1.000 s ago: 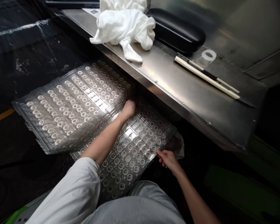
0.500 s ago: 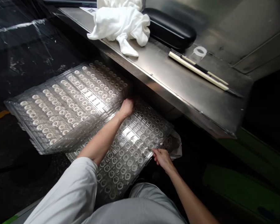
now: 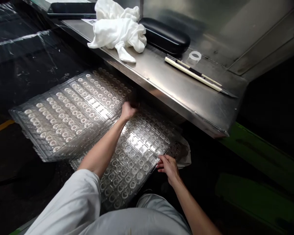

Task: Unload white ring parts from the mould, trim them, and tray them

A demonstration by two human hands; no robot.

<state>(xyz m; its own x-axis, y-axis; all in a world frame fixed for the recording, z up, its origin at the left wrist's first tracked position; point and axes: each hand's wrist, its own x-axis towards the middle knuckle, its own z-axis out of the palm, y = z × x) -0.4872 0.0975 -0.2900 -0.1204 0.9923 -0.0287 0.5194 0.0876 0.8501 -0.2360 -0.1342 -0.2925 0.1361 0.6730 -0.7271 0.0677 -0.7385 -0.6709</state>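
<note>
Clear plastic trays with rows of round pockets lie in two stacks in front of me. My left hand (image 3: 128, 111) is closed at the far edge of the nearer clear plastic tray (image 3: 131, 171), close to the gap between the stacks. Its fingertips are partly hidden. At that tray's right edge, my right hand (image 3: 168, 165) pinches the rim between thumb and forefinger, the other fingers loosely curled below. Pale rings show in or through the pockets. Beside it on the left stands the other tray stack (image 3: 61, 114), its pockets filled with whitish ring-shaped parts.
A metal bench (image 3: 159, 78) overhangs the far side of the trays. On it lie a white cloth (image 3: 120, 36), a black case (image 3: 166, 36), a pale pen-like tool (image 3: 193, 73) and a translucent ring (image 3: 195, 56). A pale bag (image 3: 185, 151) sits beyond my right hand.
The view has shifted, so the bench and its things appear further left. My right hand's lower fingers have loosened a little. Reflections on the nearer tray have changed; both hands stay at its edges.
</note>
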